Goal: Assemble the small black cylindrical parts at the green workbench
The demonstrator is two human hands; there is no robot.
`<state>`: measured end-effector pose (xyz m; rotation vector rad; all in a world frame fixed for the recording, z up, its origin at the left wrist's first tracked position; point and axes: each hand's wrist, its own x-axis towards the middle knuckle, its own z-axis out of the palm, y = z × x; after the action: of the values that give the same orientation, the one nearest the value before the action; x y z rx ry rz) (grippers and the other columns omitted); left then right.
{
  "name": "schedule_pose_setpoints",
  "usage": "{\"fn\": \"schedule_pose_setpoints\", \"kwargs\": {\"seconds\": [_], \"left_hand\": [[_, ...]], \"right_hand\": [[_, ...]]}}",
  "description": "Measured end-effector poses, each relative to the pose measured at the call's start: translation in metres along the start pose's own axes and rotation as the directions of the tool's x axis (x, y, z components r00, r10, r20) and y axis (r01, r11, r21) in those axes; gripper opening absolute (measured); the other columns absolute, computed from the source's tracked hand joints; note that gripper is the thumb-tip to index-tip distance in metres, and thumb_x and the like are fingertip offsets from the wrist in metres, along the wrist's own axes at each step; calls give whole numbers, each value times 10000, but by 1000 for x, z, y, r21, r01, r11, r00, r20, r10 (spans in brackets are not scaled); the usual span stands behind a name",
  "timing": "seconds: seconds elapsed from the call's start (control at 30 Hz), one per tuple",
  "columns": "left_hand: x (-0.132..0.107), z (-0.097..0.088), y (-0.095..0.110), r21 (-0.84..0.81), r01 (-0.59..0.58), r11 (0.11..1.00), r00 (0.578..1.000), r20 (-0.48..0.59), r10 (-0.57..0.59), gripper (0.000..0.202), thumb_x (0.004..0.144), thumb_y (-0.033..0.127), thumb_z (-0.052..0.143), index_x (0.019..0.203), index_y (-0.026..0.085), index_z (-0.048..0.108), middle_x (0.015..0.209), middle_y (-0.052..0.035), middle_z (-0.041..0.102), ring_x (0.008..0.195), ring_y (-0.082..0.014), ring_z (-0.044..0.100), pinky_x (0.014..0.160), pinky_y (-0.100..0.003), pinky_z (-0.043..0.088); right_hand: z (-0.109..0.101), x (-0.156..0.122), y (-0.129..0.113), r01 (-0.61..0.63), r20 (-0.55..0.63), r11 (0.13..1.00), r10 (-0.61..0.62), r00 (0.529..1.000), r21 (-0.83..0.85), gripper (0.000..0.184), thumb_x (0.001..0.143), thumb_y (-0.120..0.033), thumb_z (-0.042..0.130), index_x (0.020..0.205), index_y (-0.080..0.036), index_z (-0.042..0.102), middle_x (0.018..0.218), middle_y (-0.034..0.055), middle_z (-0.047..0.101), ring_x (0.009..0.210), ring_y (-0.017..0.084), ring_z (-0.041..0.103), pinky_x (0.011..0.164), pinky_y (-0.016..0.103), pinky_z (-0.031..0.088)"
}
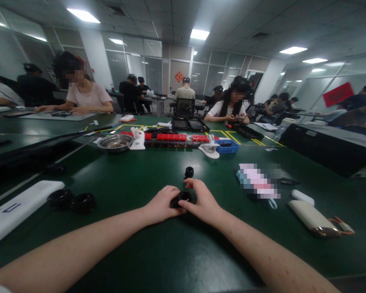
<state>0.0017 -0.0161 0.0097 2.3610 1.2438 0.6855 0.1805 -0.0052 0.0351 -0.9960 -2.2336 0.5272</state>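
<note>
Left hand (161, 203) and right hand (203, 201) pinch a black ring (182, 198) between them, fingertips closed on its sides, low over the green table (134, 175). It looks light, stiff and smooth, best gripped by the outer rim. A smaller black piece (188, 171) stands just beyond it.

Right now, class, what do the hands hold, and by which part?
The left hand and right hand grip one small black ring between them, with fingers on its opposite outer sides.
</note>
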Motion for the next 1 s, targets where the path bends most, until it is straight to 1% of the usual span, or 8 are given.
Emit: {"fn": "schedule_pose_setpoints", "kwargs": {"seconds": [0.1, 0.23, 0.37, 0.53, 0.63, 0.73, 0.8, 1.0], "left_hand": [[0, 1, -1, -11, 10, 1000, 1000, -3, -10, 332, 705, 385, 645, 957, 184, 566, 986, -60, 549, 953, -235, 480, 835, -358, 405], [0, 3, -5, -19, 25, 1000, 1000, -12, -25, 384, 686, 407, 659, 979, 182, 555, 1001, -66, 547, 978, -243, 473, 848, -368, 400], [0, 3, -5, -1, 7, 1000, 1000, -7, -7, 342, 697, 404, 648, 944, 182, 566, 995, -65, 547, 972, -245, 476, 841, -366, 403], [0, 1, -2, -6, -4, 1000, 1000, -11, 4, 310, 704, 373, 645, 938, 185, 571, 975, -52, 547, 949, -234, 484, 835, -354, 404], [0, 1, -2, -26, 15, 1000, 1000, 1, -15, 341, 700, 378, 650, 968, 185, 564, 994, -56, 546, 964, -237, 484, 841, -355, 404], [0, 2, -3, -29, 38, 999, 999, 0, -38, 378, 691, 400, 656, 982, 180, 556, 1010, -69, 546, 991, -248, 477, 855, -363, 401], [0, 2, -3, -19, 40, 999, 999, -1, -40, 391, 687, 414, 658, 978, 173, 557, 1008, -76, 545, 994, -253, 475, 857, -367, 401], [0, -2, 1, -8, 22, 1000, 1000, 20, -22, 327, 709, 379, 645, 956, 178, 571, 994, -62, 547, 968, -240, 482, 843, -359, 406]], "right_hand": [[-1, 0, 0, 16, 2, 1000, -16, 1000, 15, 440, 678, -204, 606, 1093, -180, 463, 936, 59, 567, 915, 221, 525, 844, 403, 419], [-3, -1, -1, 104, 66, 988, -112, 991, 113, 582, 649, -68, 514, 1198, -213, 388, 1125, 73, 538, 1071, 222, 479, 932, 420, 361], [-3, -1, 0, 100, 47, 992, -104, 994, 79, 545, 688, -136, 549, 1207, -193, 391, 1160, 100, 512, 1089, 233, 463, 934, 430, 362], [0, 0, 2, 59, -13, 998, -59, 998, -17, 474, 679, -251, 631, 1111, -155, 463, 990, 86, 551, 954, 230, 505, 859, 404, 417], [-3, 0, 1, 86, 35, 996, -87, 996, 26, 484, 699, -175, 580, 1157, -168, 424, 981, 67, 559, 952, 211, 512, 880, 394, 408], [-6, -1, -2, 132, 106, 987, -142, 984, 93, 596, 675, -74, 514, 1237, -180, 345, 1132, 82, 525, 1073, 203, 466, 951, 389, 358], [-6, -1, -2, 129, 109, 987, -139, 984, 96, 608, 667, -69, 514, 1242, -174, 344, 1178, 96, 499, 1106, 208, 444, 961, 389, 349], [-2, 0, 0, 42, -9, 999, -42, 999, 7, 442, 696, -219, 599, 1108, -146, 457, 965, 81, 564, 936, 220, 514, 864, 396, 411]]}}
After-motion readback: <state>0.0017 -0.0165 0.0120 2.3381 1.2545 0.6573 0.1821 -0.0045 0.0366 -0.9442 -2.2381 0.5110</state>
